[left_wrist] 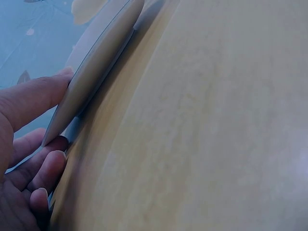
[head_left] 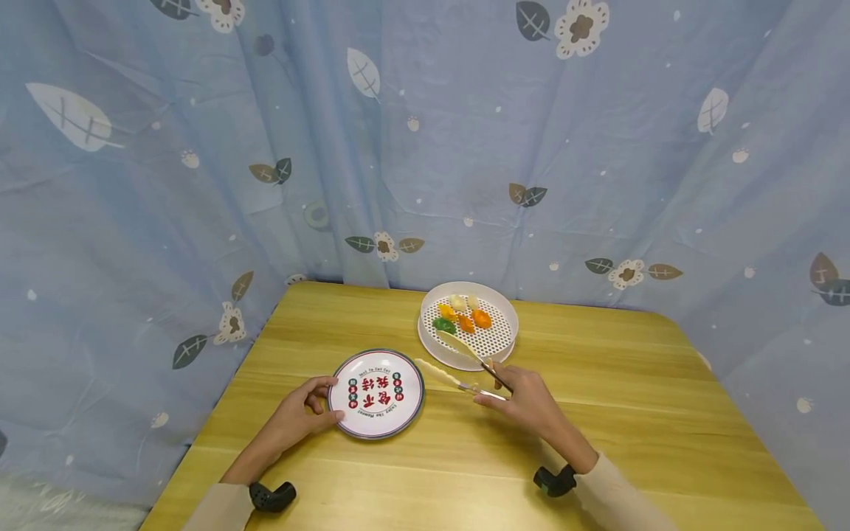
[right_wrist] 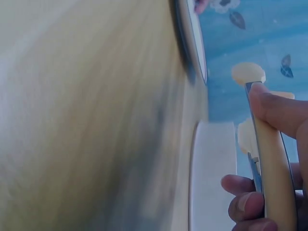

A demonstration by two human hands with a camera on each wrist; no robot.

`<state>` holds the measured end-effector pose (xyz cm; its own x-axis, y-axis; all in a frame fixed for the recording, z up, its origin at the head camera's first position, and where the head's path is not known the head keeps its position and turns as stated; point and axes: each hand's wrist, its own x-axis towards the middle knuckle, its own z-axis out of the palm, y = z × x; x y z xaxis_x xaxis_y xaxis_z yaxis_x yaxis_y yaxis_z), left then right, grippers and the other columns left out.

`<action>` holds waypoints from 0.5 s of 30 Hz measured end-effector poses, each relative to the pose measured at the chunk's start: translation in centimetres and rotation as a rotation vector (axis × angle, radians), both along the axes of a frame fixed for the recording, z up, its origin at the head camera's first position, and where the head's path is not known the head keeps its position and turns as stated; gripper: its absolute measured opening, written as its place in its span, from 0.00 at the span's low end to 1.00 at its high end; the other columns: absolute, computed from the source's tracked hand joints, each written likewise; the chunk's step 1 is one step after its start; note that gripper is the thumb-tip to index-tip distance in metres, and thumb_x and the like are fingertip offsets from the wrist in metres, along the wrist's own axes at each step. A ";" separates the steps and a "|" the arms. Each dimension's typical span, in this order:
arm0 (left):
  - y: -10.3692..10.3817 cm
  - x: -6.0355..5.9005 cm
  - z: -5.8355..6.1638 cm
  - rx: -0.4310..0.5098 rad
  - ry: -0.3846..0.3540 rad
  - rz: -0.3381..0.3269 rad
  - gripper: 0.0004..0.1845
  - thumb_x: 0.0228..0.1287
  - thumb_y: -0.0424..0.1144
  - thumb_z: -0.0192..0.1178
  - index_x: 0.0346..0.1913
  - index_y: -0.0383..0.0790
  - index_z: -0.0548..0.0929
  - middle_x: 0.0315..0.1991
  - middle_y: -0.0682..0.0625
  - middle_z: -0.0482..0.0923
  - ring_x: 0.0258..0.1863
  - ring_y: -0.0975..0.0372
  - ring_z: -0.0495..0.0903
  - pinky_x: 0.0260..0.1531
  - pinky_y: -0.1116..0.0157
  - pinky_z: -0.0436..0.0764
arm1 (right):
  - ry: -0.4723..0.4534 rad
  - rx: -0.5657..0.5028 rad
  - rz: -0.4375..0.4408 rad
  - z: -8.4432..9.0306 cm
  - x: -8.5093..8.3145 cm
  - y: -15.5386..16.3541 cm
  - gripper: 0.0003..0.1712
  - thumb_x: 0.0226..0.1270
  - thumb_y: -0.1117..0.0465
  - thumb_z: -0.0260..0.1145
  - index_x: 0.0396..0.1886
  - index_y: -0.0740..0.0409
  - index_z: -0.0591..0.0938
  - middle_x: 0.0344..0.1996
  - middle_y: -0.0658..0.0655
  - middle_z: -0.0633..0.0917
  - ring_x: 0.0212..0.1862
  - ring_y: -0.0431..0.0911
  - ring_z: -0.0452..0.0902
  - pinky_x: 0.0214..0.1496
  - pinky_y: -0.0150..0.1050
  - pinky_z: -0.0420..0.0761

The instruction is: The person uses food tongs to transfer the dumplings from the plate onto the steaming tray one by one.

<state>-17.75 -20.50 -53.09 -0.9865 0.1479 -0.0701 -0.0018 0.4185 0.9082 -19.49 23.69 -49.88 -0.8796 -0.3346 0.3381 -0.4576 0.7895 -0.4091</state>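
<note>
My left hand [head_left: 302, 409] pinches the left rim of a round white plate [head_left: 405, 387] with red and green lettering. The left wrist view shows the thumb over the rim and fingers beneath it; the plate's near edge [left_wrist: 86, 82] looks raised off the table. In my right hand [head_left: 527, 402] is a pair of tongs [head_left: 482, 361] with cream tips and metal arms. The tips are spread apart, with nothing between them, near the front of a white perforated steamer tray [head_left: 501, 343]. Several small dumpling-like pieces [head_left: 466, 323] in green, yellow, orange and white lie in its back-left part.
Both objects are on a wooden table [head_left: 598, 413]. A blue patterned curtain [head_left: 465, 147] hangs behind and along the sides. A black wrist device [head_left: 272, 498] sits on the left forearm, and a similar device [head_left: 554, 481] on the right.
</note>
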 end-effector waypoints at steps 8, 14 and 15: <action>-0.1 0.0 0.0 0.000 0.006 0.003 0.36 0.56 0.43 0.79 0.67 0.44 0.77 0.49 0.44 0.75 0.39 0.55 0.71 0.37 0.66 0.72 | -0.007 -0.037 0.143 -0.8 1.1 -1.4 0.39 0.58 0.33 0.74 0.58 0.56 0.85 0.29 0.45 0.82 0.31 0.42 0.75 0.35 0.35 0.74; -0.1 -0.1 -0.1 -0.007 0.011 0.001 0.36 0.56 0.44 0.79 0.67 0.44 0.77 0.49 0.44 0.75 0.39 0.55 0.71 0.36 0.66 0.71 | -0.009 -0.034 0.202 -1.6 1.5 -1.9 0.34 0.59 0.33 0.74 0.52 0.55 0.85 0.30 0.46 0.82 0.30 0.42 0.74 0.33 0.33 0.73; -0.1 -0.1 -0.1 -0.010 0.011 0.002 0.36 0.56 0.44 0.79 0.67 0.44 0.77 0.50 0.44 0.75 0.39 0.55 0.71 0.35 0.66 0.71 | -0.006 -0.035 0.210 -1.7 1.5 -2.0 0.34 0.59 0.34 0.74 0.52 0.55 0.85 0.31 0.47 0.82 0.30 0.42 0.74 0.34 0.33 0.73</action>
<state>-17.84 -20.61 -53.23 -0.9875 0.1457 -0.0608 0.0073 0.4272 0.9041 -17.95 21.71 -51.57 -0.7938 -0.4991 0.3476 -0.6081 0.6622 -0.4378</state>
